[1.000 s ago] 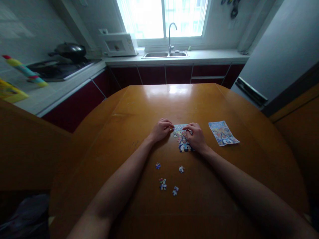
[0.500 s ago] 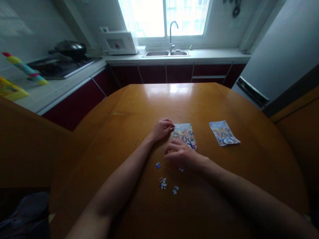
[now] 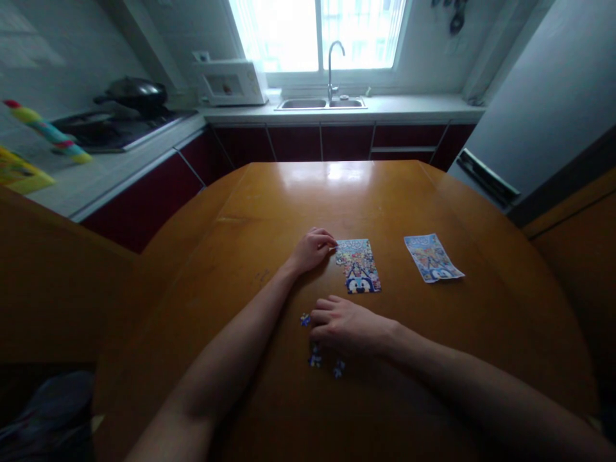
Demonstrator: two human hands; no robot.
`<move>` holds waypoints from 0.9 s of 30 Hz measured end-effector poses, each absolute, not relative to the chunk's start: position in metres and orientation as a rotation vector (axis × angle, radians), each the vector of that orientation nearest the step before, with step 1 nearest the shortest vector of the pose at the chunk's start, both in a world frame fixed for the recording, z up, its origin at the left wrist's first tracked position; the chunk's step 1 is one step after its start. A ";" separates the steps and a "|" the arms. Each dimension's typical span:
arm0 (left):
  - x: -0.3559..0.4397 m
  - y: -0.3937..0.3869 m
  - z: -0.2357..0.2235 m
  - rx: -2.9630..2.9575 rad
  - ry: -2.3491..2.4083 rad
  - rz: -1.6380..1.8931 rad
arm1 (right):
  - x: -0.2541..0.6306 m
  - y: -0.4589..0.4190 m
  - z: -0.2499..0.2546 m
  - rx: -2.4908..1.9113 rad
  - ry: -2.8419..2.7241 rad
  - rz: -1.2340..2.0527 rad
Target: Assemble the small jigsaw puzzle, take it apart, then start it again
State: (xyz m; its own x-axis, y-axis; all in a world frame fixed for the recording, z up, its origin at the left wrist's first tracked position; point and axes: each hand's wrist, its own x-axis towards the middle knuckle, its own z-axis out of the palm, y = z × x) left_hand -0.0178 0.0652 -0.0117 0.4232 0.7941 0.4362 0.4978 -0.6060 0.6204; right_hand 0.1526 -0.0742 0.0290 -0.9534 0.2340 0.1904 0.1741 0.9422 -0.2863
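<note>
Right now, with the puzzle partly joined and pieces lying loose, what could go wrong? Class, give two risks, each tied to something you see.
The right hand is low beside the loose pieces, so it might brush one out of place. The left hand has its fingers at the puzzle's upper left edge; a slip could shift the joined part.

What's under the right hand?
Mostly hidden. Puzzle pieces show around the right hand: a bluish piece by the fingertips, a small cluster just below the hand in view. Whatever the palm and fingers cover can't be seen.
</note>
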 end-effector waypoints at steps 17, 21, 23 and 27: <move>-0.018 0.065 -0.011 2.301 1.089 1.010 | 0.153 -0.073 0.029 -0.320 -2.842 0.532; -0.018 0.066 -0.012 2.298 1.087 1.020 | 0.160 -0.054 0.019 -0.505 -2.593 0.600; -0.018 0.066 -0.012 2.295 1.089 1.022 | 0.169 -0.035 0.013 -0.754 -2.338 0.585; -0.018 0.066 -0.013 2.292 1.090 1.005 | 0.189 0.002 0.002 -1.025 -2.077 0.557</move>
State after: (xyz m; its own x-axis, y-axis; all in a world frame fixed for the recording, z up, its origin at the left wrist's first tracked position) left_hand -0.0178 0.0660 -0.0126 0.4345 0.7900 0.4326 0.4949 -0.6107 0.6182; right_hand 0.1886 0.0022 0.0025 -0.4056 0.8084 0.4267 0.4865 0.5861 -0.6480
